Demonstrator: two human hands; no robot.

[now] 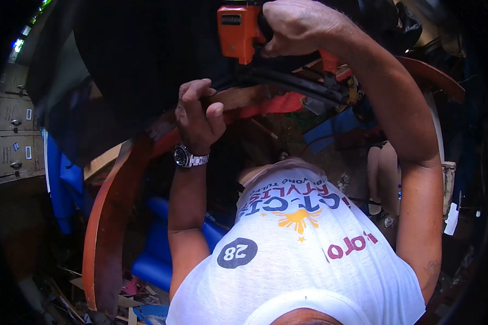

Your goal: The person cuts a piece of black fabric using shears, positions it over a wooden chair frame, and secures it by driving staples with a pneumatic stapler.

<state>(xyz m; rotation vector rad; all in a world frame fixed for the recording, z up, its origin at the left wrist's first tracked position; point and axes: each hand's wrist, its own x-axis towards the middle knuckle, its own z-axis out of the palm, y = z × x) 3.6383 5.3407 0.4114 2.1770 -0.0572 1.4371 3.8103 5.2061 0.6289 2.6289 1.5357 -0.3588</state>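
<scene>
My right hand point(295, 24) grips an orange power tool point(236, 32) at the top of the view, its nose pointing down at a curved wooden frame point(111, 216). My left hand point(198, 114), with a steel wristwatch point(190, 158) on the wrist, clamps the upper edge of that reddish-brown frame next to dark fabric point(141, 59) stretched over it. A black hose point(287, 81) runs from the tool to the right. My white printed shirt point(303, 244) fills the lower middle.
A blue padded piece point(157, 254) lies inside the frame below. Wood scraps point(124, 298) litter the floor at lower left. Grey metal drawers point(11, 135) stand at far left. Another person's bare legs point(382, 173) show at right.
</scene>
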